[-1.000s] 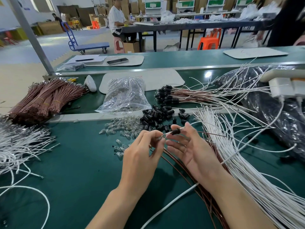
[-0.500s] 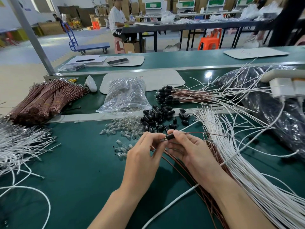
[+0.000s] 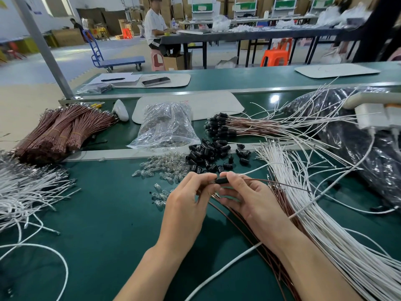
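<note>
At mid-surface [image 3: 97, 213], the left hand [image 3: 188, 200] pinches the left end of a black socket [image 3: 221, 181]; its fingertips hide what else that grip holds. A second ago a gap with a glinting lead showed between the hands; now the gap is closed and the fingertips nearly meet. The right hand [image 3: 251, 198] nips the socket between thumb and forefinger, with a brown wire [image 3: 282, 184] trailing right across the white wires [image 3: 308, 205]. Judgement: the part is being pushed home, not yet released.
</note>
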Action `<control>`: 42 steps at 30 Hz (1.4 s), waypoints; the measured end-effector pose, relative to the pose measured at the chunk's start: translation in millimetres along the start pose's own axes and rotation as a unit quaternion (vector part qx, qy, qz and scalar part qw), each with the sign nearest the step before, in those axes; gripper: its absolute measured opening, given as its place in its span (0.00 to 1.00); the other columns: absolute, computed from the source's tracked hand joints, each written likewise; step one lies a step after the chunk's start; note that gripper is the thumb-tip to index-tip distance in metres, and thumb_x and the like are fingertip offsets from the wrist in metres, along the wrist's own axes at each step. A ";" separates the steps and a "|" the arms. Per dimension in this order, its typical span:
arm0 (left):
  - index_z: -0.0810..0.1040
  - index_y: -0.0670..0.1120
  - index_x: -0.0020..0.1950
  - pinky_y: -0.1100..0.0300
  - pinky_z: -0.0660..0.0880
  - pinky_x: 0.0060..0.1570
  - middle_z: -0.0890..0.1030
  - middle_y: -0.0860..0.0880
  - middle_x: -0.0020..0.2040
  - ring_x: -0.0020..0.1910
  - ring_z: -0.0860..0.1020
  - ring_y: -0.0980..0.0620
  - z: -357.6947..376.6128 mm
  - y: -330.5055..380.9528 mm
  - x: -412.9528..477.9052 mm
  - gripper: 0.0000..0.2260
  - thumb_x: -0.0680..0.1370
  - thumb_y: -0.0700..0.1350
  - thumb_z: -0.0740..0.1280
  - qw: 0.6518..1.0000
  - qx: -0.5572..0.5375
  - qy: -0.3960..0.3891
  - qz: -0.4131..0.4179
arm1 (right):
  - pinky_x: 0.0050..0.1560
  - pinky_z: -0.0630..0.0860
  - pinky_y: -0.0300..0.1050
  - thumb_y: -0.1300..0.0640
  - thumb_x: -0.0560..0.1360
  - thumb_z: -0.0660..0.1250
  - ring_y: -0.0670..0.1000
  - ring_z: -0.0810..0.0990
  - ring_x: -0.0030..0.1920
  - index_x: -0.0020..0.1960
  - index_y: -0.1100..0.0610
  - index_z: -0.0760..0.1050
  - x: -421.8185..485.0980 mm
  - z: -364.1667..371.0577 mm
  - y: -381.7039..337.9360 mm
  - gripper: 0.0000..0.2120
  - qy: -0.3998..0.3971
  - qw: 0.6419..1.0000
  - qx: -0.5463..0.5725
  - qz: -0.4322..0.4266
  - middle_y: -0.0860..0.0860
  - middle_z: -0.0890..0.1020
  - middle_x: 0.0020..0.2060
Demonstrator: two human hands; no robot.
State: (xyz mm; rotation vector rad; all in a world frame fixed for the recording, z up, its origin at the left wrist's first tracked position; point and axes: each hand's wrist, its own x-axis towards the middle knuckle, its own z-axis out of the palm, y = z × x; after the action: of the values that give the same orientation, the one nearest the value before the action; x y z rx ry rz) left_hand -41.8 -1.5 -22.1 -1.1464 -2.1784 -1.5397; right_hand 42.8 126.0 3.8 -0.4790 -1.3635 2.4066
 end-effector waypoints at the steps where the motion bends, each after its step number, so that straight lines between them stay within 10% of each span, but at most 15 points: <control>1: 0.80 0.56 0.56 0.65 0.75 0.47 0.79 0.60 0.48 0.47 0.80 0.58 0.0 -0.3 0.5 0.09 0.79 0.44 0.72 1.000 0.004 0.001 -0.003 | 0.41 0.81 0.39 0.50 0.68 0.74 0.49 0.84 0.42 0.47 0.57 0.86 0.5 -0.7 -0.1 0.13 0.017 1.000 0.009 -0.007 0.55 0.85 0.44; 11: 0.73 0.57 0.64 0.57 0.73 0.38 0.77 0.61 0.37 0.36 0.78 0.59 1.9 8.4 -0.5 0.24 0.79 0.69 0.49 0.979 0.179 -0.054 -0.075 | 0.40 0.81 0.37 0.57 0.66 0.75 0.52 0.87 0.44 0.49 0.59 0.84 1.3 -2.1 2.4 0.12 0.073 0.995 -0.041 -0.052 0.56 0.87 0.43; 17: 0.62 0.55 0.45 0.54 0.68 0.32 0.72 0.53 0.27 0.28 0.75 0.51 3.2 7.7 -1.3 0.28 0.76 0.72 0.32 0.949 0.286 -0.101 -0.082 | 0.40 0.82 0.38 0.53 0.66 0.75 0.54 0.88 0.47 0.48 0.58 0.83 0.3 0.0 4.4 0.12 0.060 0.993 -0.083 -0.051 0.57 0.88 0.44; 29: 0.54 0.55 0.37 0.63 0.52 0.26 0.64 0.54 0.23 0.20 0.60 0.59 5.8 6.6 -2.8 0.21 0.80 0.67 0.39 0.946 0.303 -0.084 -0.079 | 0.41 0.81 0.37 0.57 0.79 0.67 0.53 0.87 0.50 0.52 0.60 0.79 4.3 -4.0 11.9 0.06 0.022 0.993 -0.103 -0.046 0.54 0.88 0.47; 42: 0.56 0.56 0.39 0.58 0.58 0.27 0.69 0.53 0.26 0.25 0.68 0.55 7.5 2.8 -5.5 0.19 0.80 0.65 0.35 0.958 0.255 -0.103 -0.080 | 0.46 0.81 0.36 0.51 0.75 0.67 0.53 0.87 0.52 0.53 0.63 0.76 3.3 -5.0 13.0 0.15 -0.009 0.994 -0.090 -0.055 0.56 0.88 0.49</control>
State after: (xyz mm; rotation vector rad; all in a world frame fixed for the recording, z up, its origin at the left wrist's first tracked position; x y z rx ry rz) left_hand -34.4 2.9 -26.6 -1.0086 -2.6436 -0.8395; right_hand 40.5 124.9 -10.4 -0.4162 -1.5798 2.2182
